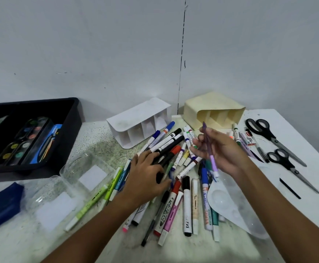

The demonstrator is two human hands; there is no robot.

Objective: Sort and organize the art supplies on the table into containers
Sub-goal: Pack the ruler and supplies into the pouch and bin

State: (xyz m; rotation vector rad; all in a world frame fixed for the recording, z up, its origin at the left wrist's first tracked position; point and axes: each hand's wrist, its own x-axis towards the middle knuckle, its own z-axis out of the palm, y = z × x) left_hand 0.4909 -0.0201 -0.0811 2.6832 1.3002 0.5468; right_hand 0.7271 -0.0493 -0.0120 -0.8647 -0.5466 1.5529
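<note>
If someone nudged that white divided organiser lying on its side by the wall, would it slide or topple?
The white divided plastic organiser probably slides easily: it looks thin-walled and empty, so likely light. Toppling seems unlikely, since it already rests on a broad side. It may bump the nearby blue-capped marker.

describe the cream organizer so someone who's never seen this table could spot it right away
Start at the wall corner behind the table, where a dark seam runs down. The cream organizer lies on its side right at the foot of that seam, its divided slots facing the pile of markers. The similar white organizer is to its left; only this one is yellowish, and the right hand holding a purple pen is just before it.
</note>
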